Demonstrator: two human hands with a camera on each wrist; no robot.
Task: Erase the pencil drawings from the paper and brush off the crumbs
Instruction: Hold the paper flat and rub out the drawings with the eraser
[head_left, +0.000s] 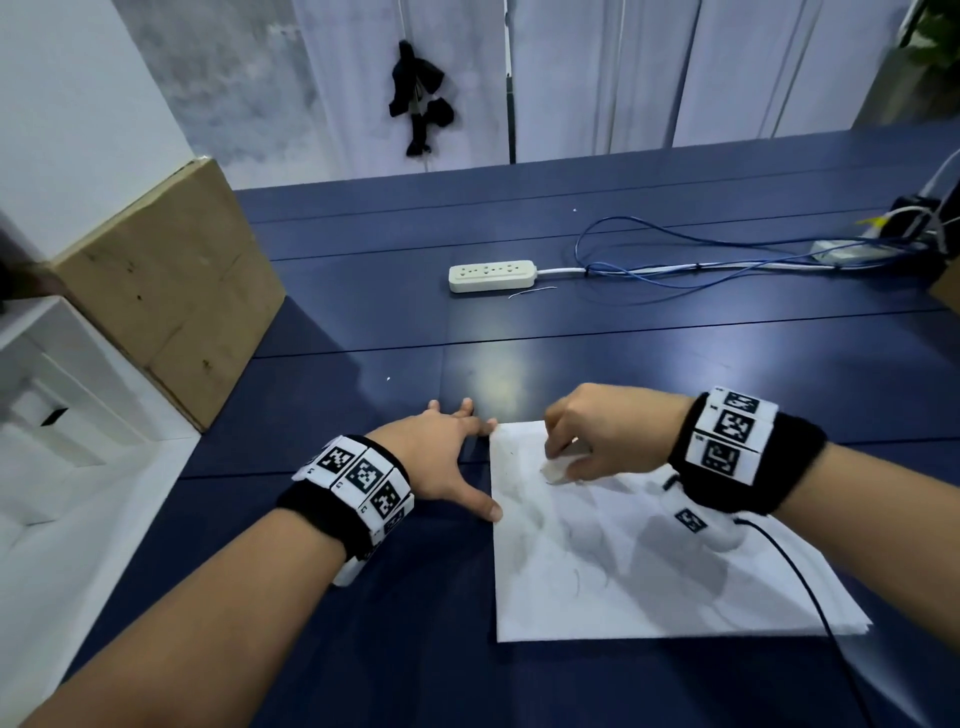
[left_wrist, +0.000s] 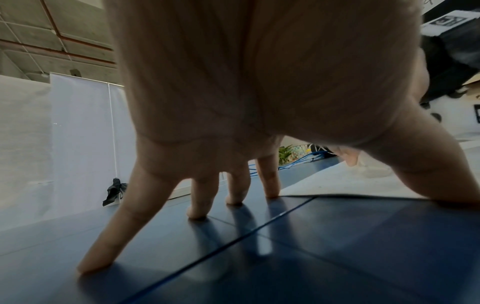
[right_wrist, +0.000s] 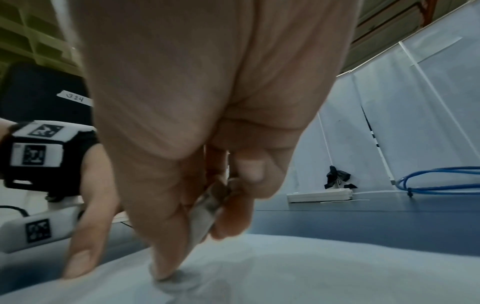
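A white sheet of paper (head_left: 649, 561) with faint pencil marks lies on the blue table (head_left: 363, 322). My right hand (head_left: 597, 441) pinches a whitish eraser (head_left: 556, 470) between thumb and fingers and presses it onto the paper's upper left part. In the right wrist view the eraser (right_wrist: 205, 216) shows between the curled fingers, its tip on the paper (right_wrist: 311, 271). My left hand (head_left: 441, 452) is spread flat, fingers straight; its thumb (head_left: 488, 512) touches the paper's left edge, the other fingertips (left_wrist: 197, 214) rest on the table.
A white power strip (head_left: 491, 275) with white and blue cables (head_left: 701, 254) lies further back on the table. A cardboard box (head_left: 171, 291) stands at the left edge, a white shelf unit (head_left: 62, 395) beside it. A black cable (head_left: 810, 587) crosses the paper's right side.
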